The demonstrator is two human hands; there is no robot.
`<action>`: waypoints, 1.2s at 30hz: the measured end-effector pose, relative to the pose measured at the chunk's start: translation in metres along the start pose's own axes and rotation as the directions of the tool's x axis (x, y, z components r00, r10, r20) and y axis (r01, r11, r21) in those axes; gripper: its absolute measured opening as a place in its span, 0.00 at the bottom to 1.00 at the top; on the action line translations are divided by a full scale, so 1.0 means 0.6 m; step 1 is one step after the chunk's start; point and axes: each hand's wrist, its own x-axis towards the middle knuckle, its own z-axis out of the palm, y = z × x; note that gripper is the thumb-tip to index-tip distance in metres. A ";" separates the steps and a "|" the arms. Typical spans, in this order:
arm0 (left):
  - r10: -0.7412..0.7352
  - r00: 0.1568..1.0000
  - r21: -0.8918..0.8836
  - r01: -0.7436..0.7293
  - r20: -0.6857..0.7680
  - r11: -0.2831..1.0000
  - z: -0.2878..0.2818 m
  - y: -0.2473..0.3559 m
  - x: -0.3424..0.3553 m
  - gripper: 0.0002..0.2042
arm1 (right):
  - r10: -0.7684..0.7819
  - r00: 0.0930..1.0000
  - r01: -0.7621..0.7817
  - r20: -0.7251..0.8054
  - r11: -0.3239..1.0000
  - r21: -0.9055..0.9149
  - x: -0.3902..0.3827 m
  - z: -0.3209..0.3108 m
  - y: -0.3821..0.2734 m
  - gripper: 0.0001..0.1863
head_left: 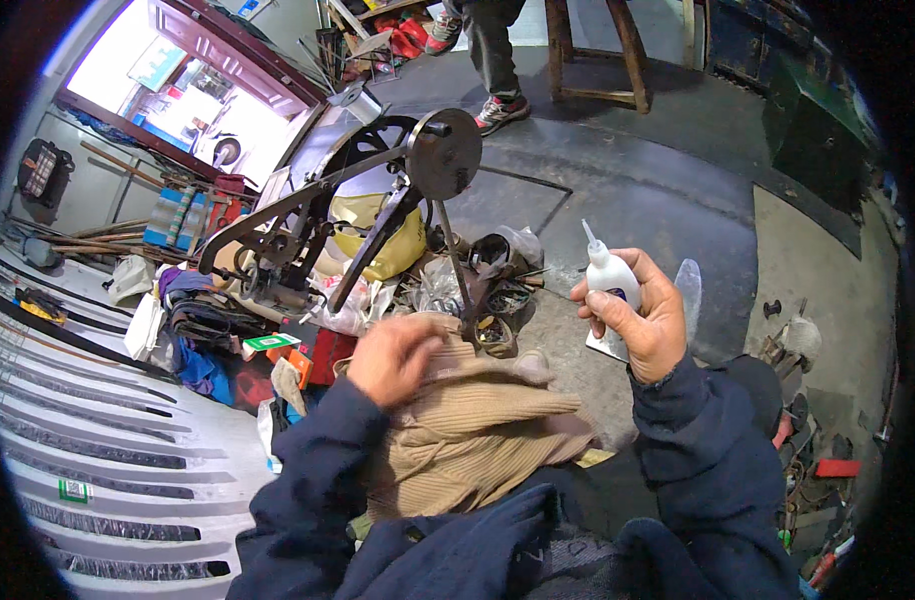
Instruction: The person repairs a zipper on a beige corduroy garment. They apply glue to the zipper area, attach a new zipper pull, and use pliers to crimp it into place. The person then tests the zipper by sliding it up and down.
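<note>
My right hand (650, 315) is wrapped round a small white squeeze bottle (614, 272), whose thin nozzle points up. Dark lettering on its side is partly covered by my thumb. Over my lap lies a tan ribbed cloth (468, 435), bunched in folds. At its upper left edge is my left hand (390, 362), with bent fingers smeared by motion. Whether those fingers pinch anything is hidden.
A black metal machine with a round wheel (444, 155) stands ahead. Around its foot are a yellow bag (393, 240) and small tubs (495, 335). Another person's shoe (503, 113) and a wooden stool (603, 90) are beyond. Long dark strips (103, 455) lie at left.
</note>
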 end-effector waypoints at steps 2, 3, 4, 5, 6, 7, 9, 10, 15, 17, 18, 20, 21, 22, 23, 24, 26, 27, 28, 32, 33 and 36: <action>0.032 0.989 0.348 0.020 -0.143 0.937 0.008 -0.034 0.038 0.13 | 0.003 1.000 -0.003 0.017 1.000 -0.011 0.000 0.001 0.000 0.16; -0.009 0.987 0.484 0.086 -0.159 0.871 0.013 -0.049 0.053 0.16 | 0.011 1.000 -0.011 0.012 1.000 -0.016 0.001 0.002 0.000 0.16; -0.219 0.975 0.468 0.212 -0.041 0.858 0.018 -0.060 0.067 0.18 | 0.017 1.000 -0.017 0.016 1.000 -0.022 0.000 0.001 0.000 0.16; -0.445 0.890 0.481 0.348 0.101 0.805 0.021 -0.067 0.080 0.20 | 0.033 0.999 -0.033 0.008 0.999 -0.028 0.000 0.001 0.000 0.15; -0.488 0.859 0.358 0.413 0.152 0.838 0.024 -0.066 0.086 0.19 | 0.046 0.999 -0.046 -0.008 0.998 -0.032 0.000 0.001 -0.001 0.15; -0.435 0.894 0.276 0.392 0.111 0.877 0.022 -0.060 0.086 0.18 | 0.038 0.999 -0.038 0.002 0.999 -0.030 -0.001 0.001 -0.001 0.15; -0.380 0.919 0.114 0.369 0.105 0.923 0.012 -0.031 0.084 0.16 | 0.035 0.999 -0.035 0.011 0.999 -0.022 0.000 0.001 0.000 0.15; -0.330 0.942 -0.294 0.333 0.061 0.896 0.008 -0.008 0.075 0.11 | 0.020 1.000 -0.020 0.022 1.000 -0.017 0.001 0.001 -0.001 0.16; -0.216 0.976 -0.777 0.112 -0.031 0.620 0.027 0.108 0.014 0.07 | 0.156 0.984 -0.157 0.086 0.988 0.002 -0.004 0.013 0.004 0.16; -0.228 0.973 -0.821 0.118 -0.016 0.558 0.045 0.127 0.012 0.08 | 0.171 0.976 -0.175 0.132 0.984 0.022 -0.008 0.023 0.010 0.16; -0.234 0.972 -0.852 0.123 0.001 0.509 0.051 0.129 0.015 0.08 | 0.166 0.973 -0.171 0.158 0.985 0.018 -0.009 0.028 0.014 0.16; -0.239 0.971 -0.876 0.127 0.014 0.465 0.059 0.130 0.020 0.09 | 0.207 0.963 -0.211 0.176 0.977 0.007 -0.011 0.034 0.019 0.16; -0.239 0.971 -0.873 0.125 0.010 0.472 0.060 0.129 0.022 0.09 | 0.249 0.953 -0.250 0.175 0.968 -0.016 -0.013 0.037 0.022 0.15; -0.239 0.971 -0.868 0.122 0.004 0.481 0.061 0.129 0.025 0.10 | 0.279 0.946 -0.277 0.165 0.960 -0.033 -0.015 0.037 0.024 0.15; -0.232 0.973 -0.863 0.116 -0.001 0.491 0.061 0.130 0.026 0.10 | 0.241 0.955 -0.240 0.171 0.970 -0.028 -0.016 0.038 0.027 0.16; -0.222 0.975 -0.857 0.111 -0.004 0.503 0.062 0.130 0.029 0.11 | 0.216 0.963 -0.214 0.161 0.976 -0.031 -0.016 0.040 0.030 0.16; -0.213 0.976 -0.862 0.141 0.040 0.486 0.063 0.132 0.032 0.13 | 0.190 0.972 -0.189 0.139 0.982 -0.023 -0.016 0.039 0.035 0.17; -0.201 0.979 -0.855 0.132 0.033 0.501 0.064 0.133 0.033 0.13 | 0.192 0.973 -0.192 0.129 0.981 -0.012 -0.016 0.039 0.038 0.17; -0.190 0.981 -0.848 0.122 0.026 0.516 0.066 0.133 0.033 0.13 | 0.193 0.974 -0.194 0.118 0.981 -0.002 -0.015 0.037 0.040 0.17; -0.191 0.982 -0.793 0.127 0.014 0.595 0.071 0.126 0.036 0.14 | 0.233 0.959 -0.210 0.160 0.966 -0.148 -0.013 0.034 0.049 0.17; -0.189 0.982 -0.786 0.120 0.004 0.606 0.072 0.123 0.037 0.13 | 0.209 0.962 -0.183 0.173 0.971 -0.155 -0.013 0.034 0.051 0.16; -0.177 0.984 -0.761 0.103 -0.016 0.640 0.074 0.115 0.041 0.12 | 0.218 0.962 -0.189 0.166 0.966 -0.176 -0.012 0.038 0.051 0.16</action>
